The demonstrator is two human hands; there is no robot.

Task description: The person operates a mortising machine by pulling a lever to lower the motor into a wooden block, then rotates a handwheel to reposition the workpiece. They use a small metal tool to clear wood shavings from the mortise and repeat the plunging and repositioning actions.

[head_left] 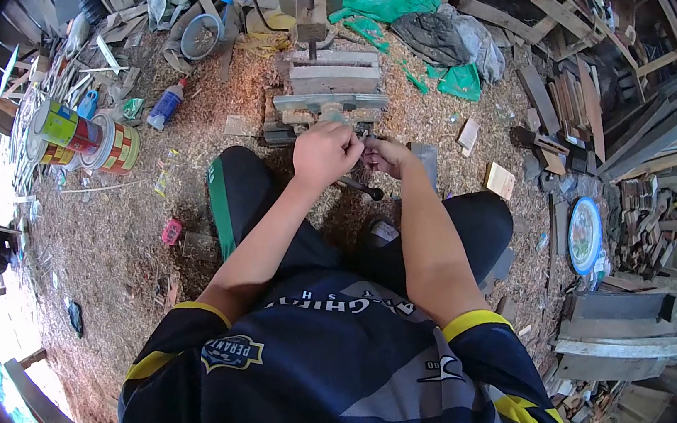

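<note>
My left hand [325, 153] is closed at the front of a metal machine vise [330, 104], its back turned up so that what the fingers hold, if anything, is hidden. Just to its right, my right hand [388, 157] has its fingers bent in and pressed together beside the left fingertips. Whatever lies between them is too small to name. A block [333, 79] sits between the vise jaws, under the drill press spindle [312, 48]. Below the hands, a dark lever with a round knob [376, 193] sticks out toward my right knee.
Wood shavings cover the ground. To the left are paint cans [120, 148], a bottle [167, 103] and a red tape measure [172, 231]. Small wood blocks [499, 180], a round blue-rimmed tray [584, 235] and stacked timber [657, 131] lie right. Green sheeting [396, 2] is behind.
</note>
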